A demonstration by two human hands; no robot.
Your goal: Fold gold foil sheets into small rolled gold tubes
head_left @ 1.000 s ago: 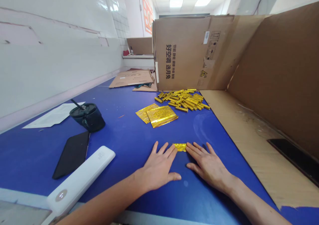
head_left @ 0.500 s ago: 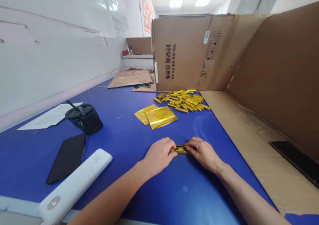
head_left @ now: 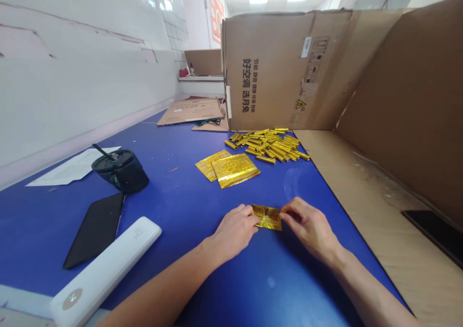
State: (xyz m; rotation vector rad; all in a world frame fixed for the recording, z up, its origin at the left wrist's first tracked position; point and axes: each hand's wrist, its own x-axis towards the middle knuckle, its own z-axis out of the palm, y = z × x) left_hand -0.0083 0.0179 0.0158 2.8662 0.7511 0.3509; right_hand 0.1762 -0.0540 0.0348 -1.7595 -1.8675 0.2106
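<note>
A small piece of gold foil paper [head_left: 268, 217], creased and partly unfolded, lies between my hands just above the blue table. My left hand [head_left: 237, 228] grips its left end, the fingertips curled over it. At the right edge, my right hand [head_left: 311, 228] pinches the foil between thumb and index finger. Beyond them, flat gold foil sheets [head_left: 236, 170] overlap on the table. Farther back is a heap of narrow folded gold foil strips [head_left: 277, 146].
A large cardboard box [head_left: 275, 71] walls off the back, with cardboard [head_left: 408, 100] along the right. To the left are a dark lidded mug [head_left: 126, 175], a black phone [head_left: 96, 228], a long white device [head_left: 112, 266] and paper [head_left: 65, 170]. Another dark flat object [head_left: 434, 230] lies far right.
The foil has gone from a narrow folded strip to a wider, opened piece. My right hand has shifted slightly right, to the foil's edge. The view has moved a little.
</note>
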